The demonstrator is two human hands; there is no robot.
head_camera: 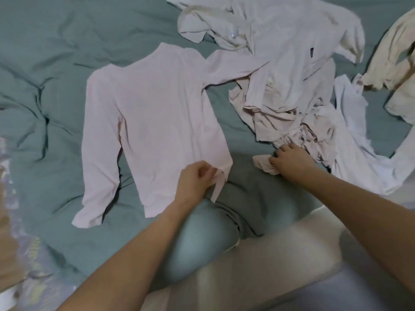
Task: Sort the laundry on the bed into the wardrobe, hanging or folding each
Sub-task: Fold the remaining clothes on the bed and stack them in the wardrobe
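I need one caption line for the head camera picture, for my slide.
Left hand pinches pink top's hem; right hand grips beige garment.

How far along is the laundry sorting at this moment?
Early. Done: nothing folded or hung is in view, and no wardrobe shows. In hand: the pink long-sleeved top lies spread flat; the left hand pinches its hem, the right hand grips the beige garment. Left: the white hooded top and cream garment.

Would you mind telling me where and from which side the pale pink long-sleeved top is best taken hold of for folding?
A judgement: grip the pink top at its hem corners, coming from the near side. It lies flat with the neck pointing away and the hem nearest the person. The left hand already pinches the near right hem corner, while the right hand is on the beige garment.
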